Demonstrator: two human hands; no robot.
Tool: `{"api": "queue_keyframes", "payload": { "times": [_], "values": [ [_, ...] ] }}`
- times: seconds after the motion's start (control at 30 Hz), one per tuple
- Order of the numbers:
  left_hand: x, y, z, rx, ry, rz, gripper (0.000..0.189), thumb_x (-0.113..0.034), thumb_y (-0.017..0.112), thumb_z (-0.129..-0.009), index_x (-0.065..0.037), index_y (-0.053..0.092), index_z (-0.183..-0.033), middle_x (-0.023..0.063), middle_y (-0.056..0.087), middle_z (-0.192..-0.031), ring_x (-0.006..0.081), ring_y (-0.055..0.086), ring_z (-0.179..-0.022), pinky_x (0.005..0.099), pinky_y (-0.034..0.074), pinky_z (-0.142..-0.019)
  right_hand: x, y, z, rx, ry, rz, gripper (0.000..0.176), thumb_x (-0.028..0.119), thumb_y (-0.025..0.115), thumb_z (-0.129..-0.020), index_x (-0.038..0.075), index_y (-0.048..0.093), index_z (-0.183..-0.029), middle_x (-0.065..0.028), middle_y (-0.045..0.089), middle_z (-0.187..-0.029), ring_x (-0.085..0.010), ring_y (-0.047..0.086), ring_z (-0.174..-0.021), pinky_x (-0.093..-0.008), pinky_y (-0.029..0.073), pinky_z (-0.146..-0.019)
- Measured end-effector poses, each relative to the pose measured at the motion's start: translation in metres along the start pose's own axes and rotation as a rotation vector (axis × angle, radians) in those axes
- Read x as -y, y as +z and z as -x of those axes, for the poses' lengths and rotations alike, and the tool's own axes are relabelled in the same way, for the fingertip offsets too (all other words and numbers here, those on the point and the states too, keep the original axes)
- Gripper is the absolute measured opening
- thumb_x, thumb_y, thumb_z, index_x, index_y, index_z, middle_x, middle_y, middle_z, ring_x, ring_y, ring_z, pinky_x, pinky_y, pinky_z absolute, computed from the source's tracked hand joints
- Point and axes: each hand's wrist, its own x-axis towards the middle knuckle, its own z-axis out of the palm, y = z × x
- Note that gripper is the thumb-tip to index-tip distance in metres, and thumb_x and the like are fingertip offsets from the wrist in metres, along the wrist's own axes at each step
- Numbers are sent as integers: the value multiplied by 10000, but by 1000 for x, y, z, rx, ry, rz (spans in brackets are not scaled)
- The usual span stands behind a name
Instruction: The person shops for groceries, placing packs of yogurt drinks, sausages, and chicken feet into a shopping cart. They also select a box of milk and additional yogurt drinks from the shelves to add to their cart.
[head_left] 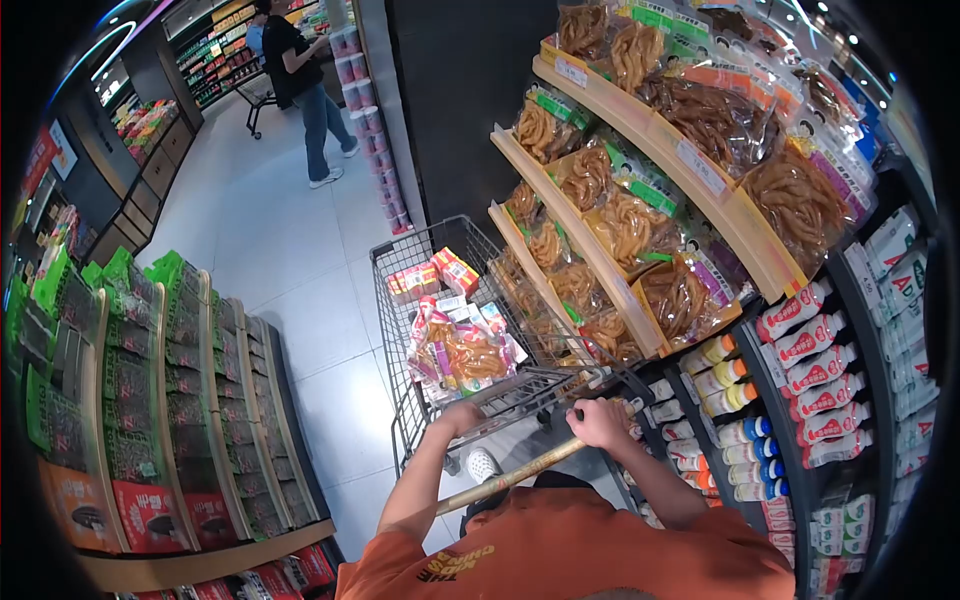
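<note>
A wire shopping cart (390,330) stands in front of me in the aisle. My left hand (460,418) is closed at the rear left edge of its basket, with the fingertips partly hidden. My right hand (600,422) is wrapped around the right part of the cart's yellowish handle bar (530,466). Inside the basket lie a clear bag of brown chicken feet (474,360), red-and-yellow packs (455,272) and other colourful packages, some overlapping.
Shelves of bagged chicken feet (630,225) rise close on the cart's right, above rows of bottles (830,385). Green-topped packages (130,350) fill a shelf on the left. Further along the tiled floor (265,225), a person (300,90) stands near another cart (258,105).
</note>
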Motion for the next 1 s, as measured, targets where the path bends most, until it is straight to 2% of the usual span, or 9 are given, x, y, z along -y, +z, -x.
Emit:
{"api": "queue_keyframes", "payload": {
  "times": [0.17, 0.3, 0.4, 0.53, 0.63, 0.7, 0.77, 0.93, 1.0],
  "values": [
    [24, -16, -21, 69, 58, 0, 519, -559, 516, -916, -102, 754, -968, 179, 704, -1008, 353, 657, -954, 419, 495, -871, 5, 9, -19, -61, 3, -3, 281, 397, 639, -819, 135, 740, -831, -192, 684, -739, -405, 672, -741, -511, 520, -702],
    [20, -32, -19, 45, 31, 16, 518, -538, 522, -924, -75, 748, -980, 186, 702, -1015, 358, 656, -963, 428, 495, -877, 10, 5, -29, -43, 14, -44, 281, 407, 644, -815, 145, 741, -836, -197, 682, -740, -406, 670, -738, -511, 519, -682],
    [28, -33, -22, 24, 104, -6, 513, -520, 523, -931, -59, 741, -989, 199, 699, -1011, 367, 659, -951, 433, 499, -866, 8, 10, -36, -8, 29, -29, 293, 417, 631, -823, 149, 743, -866, -201, 688, -760, -415, 672, -758, -515, 525, -709],
    [29, -38, -24, 29, 79, 92, 500, -489, 557, -927, -25, 739, -964, 216, 703, -961, 376, 669, -895, 433, 513, -830, 15, 0, -41, 58, 42, -26, 319, 429, 601, -842, 145, 734, -907, -213, 697, -817, -426, 673, -811, -504, 537, -745],
    [35, -40, -30, 31, 69, 82, 489, -480, 587, -916, -23, 738, -1004, 226, 705, -954, 372, 679, -887, 433, 519, -832, 12, 4, -46, -14, 2, -19, 319, 429, 607, -843, 137, 731, -878, -214, 682, -764, -438, 663, -761, -523, 526, -717],
    [40, -38, -32, -13, 45, 93, 485, -475, 593, -915, -24, 737, -1022, 225, 708, -968, 370, 682, -886, 434, 522, -833, 18, 0, -48, 6, 22, -24, 328, 404, 581, -845, 107, 720, -852, -218, 688, -796, -415, 670, -820, -518, 519, -763],
    [37, -45, -35, 52, 3, 87, 462, -454, 604, -915, -29, 737, -1039, 222, 704, -1006, 373, 681, -909, 429, 531, -828, 19, 1, -51, 12, 30, -40, 311, 395, 587, -844, 115, 723, -856, -217, 686, -783, -419, 671, -792, -516, 519, -754],
    [44, -49, -44, 32, 39, 104, 464, -454, 628, -917, -23, 730, -1054, 211, 705, -950, 333, 677, -852, 406, 525, -763, 15, 3, -63, 36, 26, -37, 308, 386, 576, -851, 116, 723, -877, -206, 691, -789, -415, 674, -789, -519, 516, -760],
    [46, -51, -47, 28, 22, 128, 453, -442, 620, -922, -22, 732, -1049, 213, 710, -957, 344, 682, -862, 405, 531, -787, 14, 3, -69, 55, 27, -38, 316, 387, 566, -857, 114, 721, -891, -204, 693, -794, -413, 676, -801, -519, 515, -770]
  ]
}}
